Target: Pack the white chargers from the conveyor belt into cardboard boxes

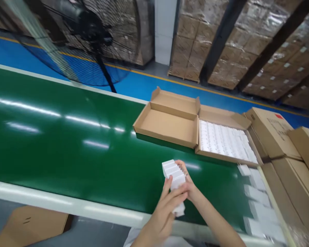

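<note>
White plastic-looking blocks point(174, 173), lined up in a row, are held above the green work surface point(67, 151), near its close edge. Left hand point(163, 207): grasping the row from the near side, thumb and fingers laid against it. Right hand point(190, 183): closed around the far side, fingers partly hidden behind the row. Taking the held row as clock centre: an open cardboard box point(170, 125), lid back, lies at twelve o'clock; adjoining it at two o'clock, a carton point(220, 115) contains ranks of white pieces point(221, 139). Loose white units point(264, 211) lie at three o'clock, along the surface's end. A fan point(92, 31) stands at eleven o'clock.
</note>
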Motion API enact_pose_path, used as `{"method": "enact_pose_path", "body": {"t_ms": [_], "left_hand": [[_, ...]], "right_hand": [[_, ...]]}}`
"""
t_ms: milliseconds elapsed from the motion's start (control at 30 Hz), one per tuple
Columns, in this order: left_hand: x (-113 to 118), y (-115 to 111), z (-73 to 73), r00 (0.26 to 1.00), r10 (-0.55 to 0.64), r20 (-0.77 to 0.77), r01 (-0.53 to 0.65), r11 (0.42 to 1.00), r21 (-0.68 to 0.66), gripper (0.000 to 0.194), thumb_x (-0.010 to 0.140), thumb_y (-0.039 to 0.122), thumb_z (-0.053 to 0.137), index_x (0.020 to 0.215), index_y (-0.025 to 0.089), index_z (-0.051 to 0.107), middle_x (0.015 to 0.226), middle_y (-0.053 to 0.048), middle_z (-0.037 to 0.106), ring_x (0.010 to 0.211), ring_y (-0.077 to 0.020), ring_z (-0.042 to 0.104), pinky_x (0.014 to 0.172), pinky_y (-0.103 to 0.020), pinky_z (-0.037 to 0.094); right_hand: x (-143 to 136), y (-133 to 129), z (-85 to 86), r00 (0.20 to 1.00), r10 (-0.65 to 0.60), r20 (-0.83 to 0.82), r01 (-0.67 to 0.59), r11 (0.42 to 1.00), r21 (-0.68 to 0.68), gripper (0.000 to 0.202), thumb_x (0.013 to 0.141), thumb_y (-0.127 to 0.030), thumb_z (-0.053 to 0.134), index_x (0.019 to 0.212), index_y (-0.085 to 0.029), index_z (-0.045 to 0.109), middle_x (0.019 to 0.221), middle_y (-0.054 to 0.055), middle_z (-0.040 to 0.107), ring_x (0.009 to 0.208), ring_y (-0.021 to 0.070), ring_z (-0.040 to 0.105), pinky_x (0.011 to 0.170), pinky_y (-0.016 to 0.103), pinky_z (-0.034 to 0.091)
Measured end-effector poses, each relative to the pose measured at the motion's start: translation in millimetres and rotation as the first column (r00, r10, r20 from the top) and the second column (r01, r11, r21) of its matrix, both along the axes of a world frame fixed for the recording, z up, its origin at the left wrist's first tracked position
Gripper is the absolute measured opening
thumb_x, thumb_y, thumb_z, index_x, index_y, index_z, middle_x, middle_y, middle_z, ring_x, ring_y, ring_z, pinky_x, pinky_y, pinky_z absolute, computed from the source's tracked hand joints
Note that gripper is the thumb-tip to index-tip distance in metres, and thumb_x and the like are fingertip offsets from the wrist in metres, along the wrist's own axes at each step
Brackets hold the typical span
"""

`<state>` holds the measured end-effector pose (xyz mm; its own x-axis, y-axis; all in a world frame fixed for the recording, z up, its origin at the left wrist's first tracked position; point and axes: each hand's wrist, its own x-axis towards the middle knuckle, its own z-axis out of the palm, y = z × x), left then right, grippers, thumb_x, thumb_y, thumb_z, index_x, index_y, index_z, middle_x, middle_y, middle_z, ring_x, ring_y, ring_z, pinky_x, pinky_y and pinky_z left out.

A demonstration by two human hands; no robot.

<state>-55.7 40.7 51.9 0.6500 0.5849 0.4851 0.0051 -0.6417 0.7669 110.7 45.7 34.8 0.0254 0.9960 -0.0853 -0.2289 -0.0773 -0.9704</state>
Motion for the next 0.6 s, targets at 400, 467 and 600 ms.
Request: {"method": "enact_pose_path", "body": {"t_ms": [400, 467, 600], "left_hand": [[-33.2, 292.2, -8.1, 0.643, 0.421, -0.639, -0.620, 0.777, -0.111, 0.066, 0.075, 0.045, 0.062, 0.130, 0.016, 0.040, 0.133, -0.016, 0.047, 0.112, -0.0298, 0.057, 0.091, -0.035, 0.045], [-21.6, 301.5, -14.3, 0.640, 0.351, -0.683, -0.579, 0.805, -0.129, 0.076, 0.069, 0.049, 0.067, 0.131, 0.016, 0.038, 0.126, -0.016, 0.053, 0.106, -0.0308, 0.061, 0.085, -0.035, 0.048], [-12.5, 296.0, -23.7, 0.584, 0.295, -0.756, -0.583, 0.801, -0.138, 0.089, 0.071, 0.056, 0.062, 0.137, 0.011, 0.024, 0.128, -0.023, 0.049, 0.105, -0.0351, 0.061, 0.082, -0.039, 0.047]], "right_hand": [[-30.6, 318.8, -6.6, 0.583, 0.069, 0.810, -0.128, 0.992, 0.008, 0.100, 0.049, -0.038, 0.080, 0.136, -0.018, 0.035, 0.133, 0.015, 0.040, 0.127, 0.0364, 0.031, 0.105, 0.051, 0.025], [-33.5, 325.2, -21.3, 0.708, 0.117, 0.696, -0.147, 0.989, -0.017, 0.095, 0.058, -0.046, 0.076, 0.139, -0.022, 0.033, 0.137, 0.013, 0.040, 0.131, 0.0343, 0.027, 0.108, 0.050, 0.023], [-30.5, 323.8, -39.0, 0.883, 0.126, 0.452, -0.100, 0.992, -0.083, 0.066, 0.084, -0.055, 0.050, 0.141, -0.028, 0.029, 0.136, 0.009, 0.045, 0.127, 0.0264, 0.038, 0.102, 0.045, 0.034]]}}
